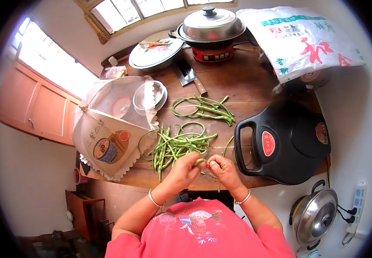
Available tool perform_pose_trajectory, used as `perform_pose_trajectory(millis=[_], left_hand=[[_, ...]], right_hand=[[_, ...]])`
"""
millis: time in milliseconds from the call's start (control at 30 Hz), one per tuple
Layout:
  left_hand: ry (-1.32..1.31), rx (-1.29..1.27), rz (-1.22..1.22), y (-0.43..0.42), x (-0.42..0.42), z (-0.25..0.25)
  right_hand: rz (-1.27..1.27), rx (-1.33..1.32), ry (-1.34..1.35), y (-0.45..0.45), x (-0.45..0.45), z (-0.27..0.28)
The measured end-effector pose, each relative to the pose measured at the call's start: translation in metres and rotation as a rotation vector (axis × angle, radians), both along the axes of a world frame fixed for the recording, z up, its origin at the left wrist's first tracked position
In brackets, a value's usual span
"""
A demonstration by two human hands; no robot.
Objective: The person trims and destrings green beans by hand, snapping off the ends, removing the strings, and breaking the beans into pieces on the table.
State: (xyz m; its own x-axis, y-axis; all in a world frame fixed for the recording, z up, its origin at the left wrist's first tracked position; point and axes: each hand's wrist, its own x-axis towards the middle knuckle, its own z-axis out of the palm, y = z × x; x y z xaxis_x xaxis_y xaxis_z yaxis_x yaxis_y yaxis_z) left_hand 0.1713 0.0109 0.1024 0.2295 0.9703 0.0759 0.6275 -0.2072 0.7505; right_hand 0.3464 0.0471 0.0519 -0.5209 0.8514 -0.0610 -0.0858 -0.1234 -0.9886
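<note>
Pink shirt point(203, 236), beans point(164, 148) on wooden table point(233, 81), white walls point(364, 107), window point(115, 17)

White sack point(306, 36) carries large red Chinese characters, smaller green ones and a green band point(292, 20); wording not resolved. Food cover point(117, 124) bears dark Chinese characters beside a printed bowl point(105, 150); one resembles 三. Black appliance point(291, 148) shows a red oval label point(268, 143), pale letters uncertain; second label point(322, 133) illegible. Red cooker point(212, 53): panel marks too small.
</note>
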Motion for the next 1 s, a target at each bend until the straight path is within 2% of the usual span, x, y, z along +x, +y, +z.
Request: perform_pose_trajectory(millis=[67,100,133,200,233,300,467,533,600,733,800,833,900,933,1000], left_hand=[[-0.456,-0.313,0.299,-0.002,-0.007,-0.003],[-0.690,-0.464,0.420,-0.001,-0.008,0.013],[-0.899,-0.381,0.459,0.001,-0.009,0.012],[-1.171,-0.346,0.432,0.003,-0.027,0.004],[-1.173,-0.342,0.430,0.004,-0.032,0.001],[-1.301,-0.239,0.539,0.004,-0.040,0.000],[-1.433,-0.088,0.538,0.002,-0.067,-0.005],[-1.577,-0.051,0.549,0.001,-0.074,-0.006],[-1.611,-0.011,0.533,0.001,-0.080,-0.005],[-1.683,-0.059,0.504,0.000,-0.083,-0.008],[-1.715,-0.088,0.501,0.000,-0.079,-0.013],[-1.725,-0.103,0.501,0.000,-0.075,-0.016],[-1.751,-0.140,0.485,0.000,-0.066,-0.019],[-1.755,-0.143,0.484,0.000,-0.061,-0.020],[-1.732,-0.155,0.488,0.002,-0.051,-0.020]], right_hand=[[0.000,0.036,-0.017,-0.005,-0.002,-0.010],[-0.001,0.076,-0.044,-0.007,-0.001,-0.014],[0.000,0.073,-0.041,-0.009,0.001,-0.014],[-0.047,0.372,-0.203,-0.010,0.008,-0.014],[-0.046,0.376,-0.203,-0.010,0.012,-0.018],[-0.069,0.537,-0.429,-0.010,0.020,-0.027],[-0.048,0.727,-0.609,-0.014,0.021,-0.037],[-0.034,0.805,-0.663,-0.016,0.018,-0.046],[0.064,0.828,-0.814,-0.018,0.015,-0.050],[0.123,0.923,-0.870,-0.021,0.007,-0.030],[0.069,1.109,-0.737,-0.015,0.002,-0.009],[0.072,1.108,-0.741,-0.014,-0.004,0.003],[0.028,0.801,-0.383,-0.010,-0.016,0.026],[0.028,0.800,-0.388,-0.008,-0.020,0.033],[0.075,0.488,-0.307,-0.003,-0.027,0.043]])
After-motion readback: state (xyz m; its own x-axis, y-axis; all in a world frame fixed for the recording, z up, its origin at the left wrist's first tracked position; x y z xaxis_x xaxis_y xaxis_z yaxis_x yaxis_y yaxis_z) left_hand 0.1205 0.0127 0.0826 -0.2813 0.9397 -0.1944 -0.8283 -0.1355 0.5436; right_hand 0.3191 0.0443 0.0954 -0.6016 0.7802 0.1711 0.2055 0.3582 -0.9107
